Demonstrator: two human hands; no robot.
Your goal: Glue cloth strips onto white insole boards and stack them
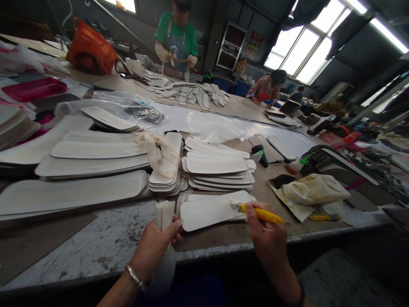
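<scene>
My right hand [266, 232] is closed around the yellow handle of a brush [262, 213]. The bristles touch the right end of a long white panel with rounded corners [211, 211], which lies over similar panels near the table edge. My left hand [159, 241] is closed on several pale strips [165, 215], whose lower part hangs below the table edge. Its thumb and fingertips are at the left end of the white panel. Behind the panel stands a stack of white panels [217, 164], and a crumpled cream cloth [161, 155] rests on another stack.
Longer panels [73, 192] are piled at the left. A stained cream container [316, 188] and a second yellow-handled brush [322, 217] lie at the right. Dark panels [338, 170] are stacked beyond. Across the table a person in green [179, 38] holds a brush.
</scene>
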